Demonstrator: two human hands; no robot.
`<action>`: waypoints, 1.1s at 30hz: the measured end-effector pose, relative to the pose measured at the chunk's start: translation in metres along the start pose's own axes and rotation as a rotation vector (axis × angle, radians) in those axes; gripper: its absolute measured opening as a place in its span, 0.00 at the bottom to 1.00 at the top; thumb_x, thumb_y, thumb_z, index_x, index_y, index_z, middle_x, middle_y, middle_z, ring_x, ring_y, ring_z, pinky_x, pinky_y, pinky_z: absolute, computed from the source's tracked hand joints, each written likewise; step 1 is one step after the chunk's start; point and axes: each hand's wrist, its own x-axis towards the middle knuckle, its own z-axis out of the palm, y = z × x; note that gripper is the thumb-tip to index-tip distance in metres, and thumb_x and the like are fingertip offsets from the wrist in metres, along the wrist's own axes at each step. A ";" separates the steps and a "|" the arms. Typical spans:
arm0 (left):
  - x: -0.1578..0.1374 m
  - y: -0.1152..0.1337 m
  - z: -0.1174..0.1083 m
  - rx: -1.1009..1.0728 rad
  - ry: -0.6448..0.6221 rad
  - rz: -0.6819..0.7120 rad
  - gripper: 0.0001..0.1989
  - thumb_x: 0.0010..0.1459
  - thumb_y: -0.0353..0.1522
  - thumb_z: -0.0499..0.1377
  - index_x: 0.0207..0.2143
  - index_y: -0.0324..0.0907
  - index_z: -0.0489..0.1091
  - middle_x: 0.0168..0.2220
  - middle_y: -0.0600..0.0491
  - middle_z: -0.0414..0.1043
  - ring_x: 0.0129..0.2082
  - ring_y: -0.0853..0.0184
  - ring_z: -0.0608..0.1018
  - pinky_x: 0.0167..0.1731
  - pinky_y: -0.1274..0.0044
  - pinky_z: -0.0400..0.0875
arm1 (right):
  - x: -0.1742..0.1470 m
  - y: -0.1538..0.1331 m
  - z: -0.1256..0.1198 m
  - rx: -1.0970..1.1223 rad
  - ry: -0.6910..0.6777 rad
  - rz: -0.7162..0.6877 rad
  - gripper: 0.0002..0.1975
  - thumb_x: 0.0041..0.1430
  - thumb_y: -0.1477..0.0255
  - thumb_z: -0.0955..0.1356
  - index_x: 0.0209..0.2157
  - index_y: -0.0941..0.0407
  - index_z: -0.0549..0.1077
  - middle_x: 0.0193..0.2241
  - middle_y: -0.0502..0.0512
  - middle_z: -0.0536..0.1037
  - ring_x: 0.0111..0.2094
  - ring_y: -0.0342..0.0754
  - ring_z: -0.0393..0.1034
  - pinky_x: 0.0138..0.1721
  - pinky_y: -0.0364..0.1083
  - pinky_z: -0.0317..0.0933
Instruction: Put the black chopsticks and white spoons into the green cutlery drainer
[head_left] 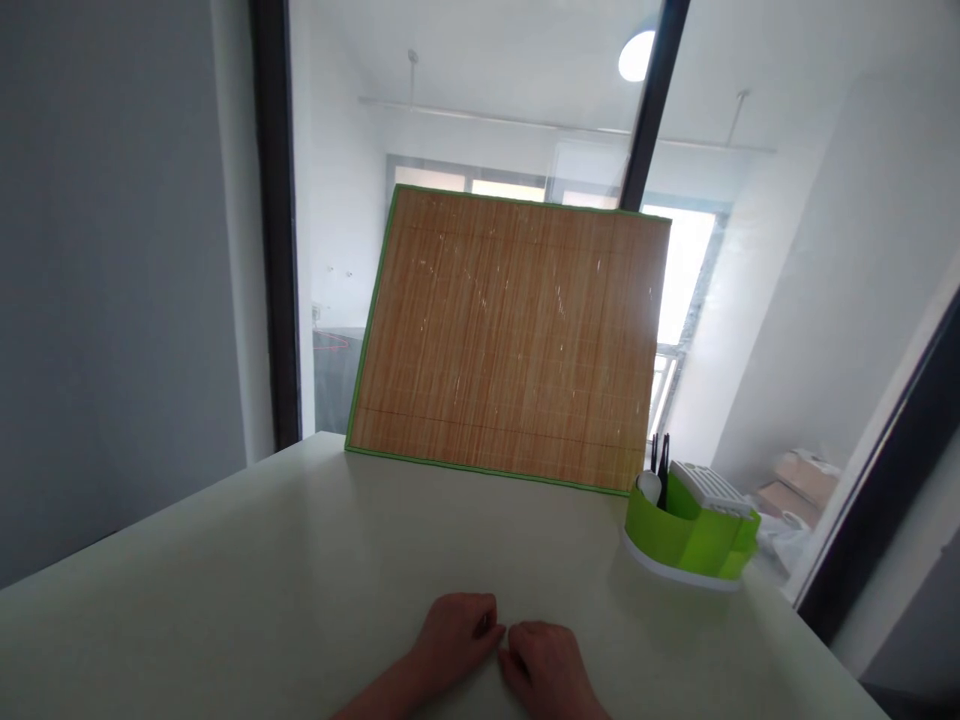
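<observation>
My left hand (456, 634) rests on the pale tabletop (337, 560), its fingers curled in and a small dark gap showing between thumb and fingers. Nothing shows in it. Close beside it on the right lies my right hand (547, 662), closed into a loose fist with nothing visible inside. The two hands nearly meet at the thumbs. Beyond them a bamboo mat (510, 340) with green edging stands at the back of the table, leaning against the glass.
Toward the right edge stands a green desk organizer (690, 540) with a white base, holding dark slim tools (661, 470) and a white round item (649, 487). A grey wall (112, 250) borders the left. Behind the glass are cardboard boxes (802, 485) and a window.
</observation>
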 end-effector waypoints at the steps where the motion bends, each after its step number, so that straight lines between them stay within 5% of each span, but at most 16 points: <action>1: 0.000 0.000 0.000 -0.001 0.003 0.000 0.10 0.54 0.38 0.53 0.28 0.42 0.68 0.27 0.56 0.71 0.27 0.69 0.69 0.30 0.79 0.57 | 0.000 0.000 0.001 -0.003 0.001 0.002 0.05 0.53 0.72 0.62 0.24 0.53 0.66 0.23 0.46 0.74 0.25 0.43 0.69 0.27 0.42 0.48; 20: 0.016 0.013 -0.016 -0.088 0.017 -0.025 0.12 0.55 0.39 0.52 0.28 0.41 0.69 0.26 0.56 0.72 0.26 0.70 0.70 0.27 0.80 0.57 | 0.004 -0.005 -0.005 -0.012 -0.009 0.035 0.04 0.50 0.74 0.64 0.24 0.53 0.67 0.23 0.46 0.75 0.25 0.45 0.71 0.26 0.42 0.48; 24: 0.050 0.048 -0.034 -0.096 0.048 0.082 0.11 0.56 0.38 0.52 0.31 0.42 0.70 0.26 0.56 0.72 0.26 0.71 0.71 0.27 0.79 0.58 | 0.006 -0.005 -0.002 0.000 -0.006 0.041 0.04 0.50 0.74 0.64 0.23 0.54 0.68 0.22 0.47 0.76 0.24 0.45 0.71 0.25 0.41 0.49; 33: 0.139 0.176 -0.047 0.041 0.124 0.472 0.14 0.57 0.39 0.52 0.44 0.47 0.69 0.42 0.55 0.72 0.38 0.66 0.74 0.34 0.77 0.65 | 0.006 -0.004 0.008 0.008 0.033 0.040 0.01 0.48 0.72 0.66 0.24 0.53 0.68 0.23 0.46 0.76 0.27 0.47 0.72 0.27 0.42 0.53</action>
